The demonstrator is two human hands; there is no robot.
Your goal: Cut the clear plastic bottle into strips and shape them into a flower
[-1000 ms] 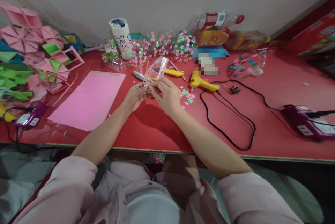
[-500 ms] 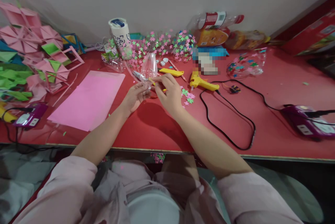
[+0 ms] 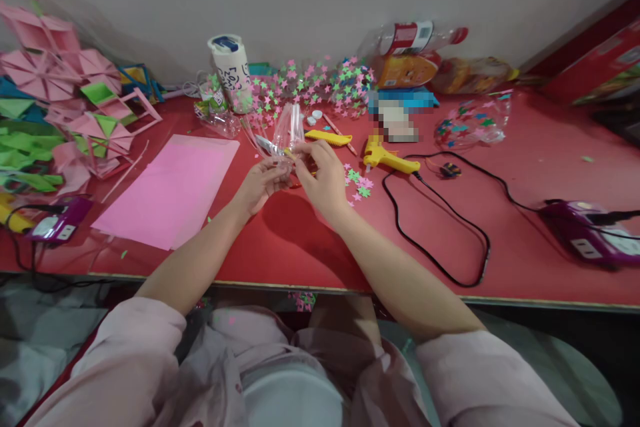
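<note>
Both hands meet over the red table (image 3: 310, 247) and pinch the lower end of a small clear plastic bag (image 3: 290, 128), which stands upright between them. My left hand (image 3: 259, 182) grips it from the left, my right hand (image 3: 323, 177) from the right. Scissors with yellow handles (image 3: 267, 145) lie just behind the hands. A little heap of pink and green paper stars (image 3: 357, 184) lies right of my right hand. A yellow glue gun (image 3: 385, 157) lies farther right.
A pink sheet (image 3: 173, 187) lies at the left, with folded pink and green paper shapes (image 3: 60, 114) beyond it. A black cord (image 3: 440, 227) loops to the right toward a purple power strip (image 3: 590, 230). Star garlands (image 3: 310, 84), a white cup (image 3: 231, 70) and bottles (image 3: 415, 37) line the wall.
The clear bag, tilted to the right a second ago, now stands upright between my fingers. My right hand has shifted slightly up along it. The rest of the table is unchanged.
</note>
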